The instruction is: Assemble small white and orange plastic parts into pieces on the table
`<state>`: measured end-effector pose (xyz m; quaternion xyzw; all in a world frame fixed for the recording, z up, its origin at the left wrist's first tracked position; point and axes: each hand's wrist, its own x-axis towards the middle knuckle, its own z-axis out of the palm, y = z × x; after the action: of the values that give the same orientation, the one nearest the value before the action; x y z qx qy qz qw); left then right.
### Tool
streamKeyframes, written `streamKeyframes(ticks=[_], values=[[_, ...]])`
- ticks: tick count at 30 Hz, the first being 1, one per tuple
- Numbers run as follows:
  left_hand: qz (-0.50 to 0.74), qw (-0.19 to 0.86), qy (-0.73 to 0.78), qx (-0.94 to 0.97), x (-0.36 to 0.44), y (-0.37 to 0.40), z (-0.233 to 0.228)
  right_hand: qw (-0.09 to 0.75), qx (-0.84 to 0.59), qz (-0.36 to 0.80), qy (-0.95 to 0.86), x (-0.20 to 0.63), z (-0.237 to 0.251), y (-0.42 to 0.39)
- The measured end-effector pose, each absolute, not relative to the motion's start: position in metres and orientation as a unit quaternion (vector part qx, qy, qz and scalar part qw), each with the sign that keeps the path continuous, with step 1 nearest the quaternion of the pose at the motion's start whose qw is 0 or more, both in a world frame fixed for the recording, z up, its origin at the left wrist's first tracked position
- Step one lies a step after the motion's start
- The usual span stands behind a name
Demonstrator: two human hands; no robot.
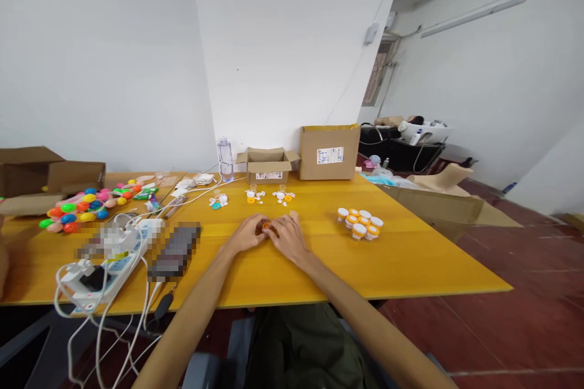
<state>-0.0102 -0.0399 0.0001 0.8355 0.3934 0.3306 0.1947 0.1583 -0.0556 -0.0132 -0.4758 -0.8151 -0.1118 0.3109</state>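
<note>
Over the middle of the table, my left hand (pixel 249 233) and my right hand (pixel 287 234) meet, fingers bent inward. Between their fingertips is a small orange-brown piece (pixel 265 227), partly covered, so its exact kind is unclear. Just beyond my hands lie small groups of parts: white pieces with a teal ring (pixel 216 205), white pieces with an orange ring (pixel 250 199), and another such group (pixel 281 196). To the right of my right hand stands a cluster of several small round containers (pixel 359 230) with white tops and orange bands.
An opened small carton (pixel 268 166) and a larger closed box (pixel 329 153) stand against the wall beside a water bottle (pixel 225 159). On the left are a power strip (pixel 121 264) with tangled cables, a phone (pixel 174 252) and colourful plastic eggs (pixel 86 206).
</note>
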Motion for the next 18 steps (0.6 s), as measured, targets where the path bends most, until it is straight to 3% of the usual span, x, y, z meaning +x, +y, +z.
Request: streamKeyframes(ticks=[18], values=[[0.311, 0.183, 0.400, 0.843, -0.0081, -0.0411, 0.0048, 0.362, -0.449, -0.167, -0.800, 0.1588, -0.0177, -0.0588]])
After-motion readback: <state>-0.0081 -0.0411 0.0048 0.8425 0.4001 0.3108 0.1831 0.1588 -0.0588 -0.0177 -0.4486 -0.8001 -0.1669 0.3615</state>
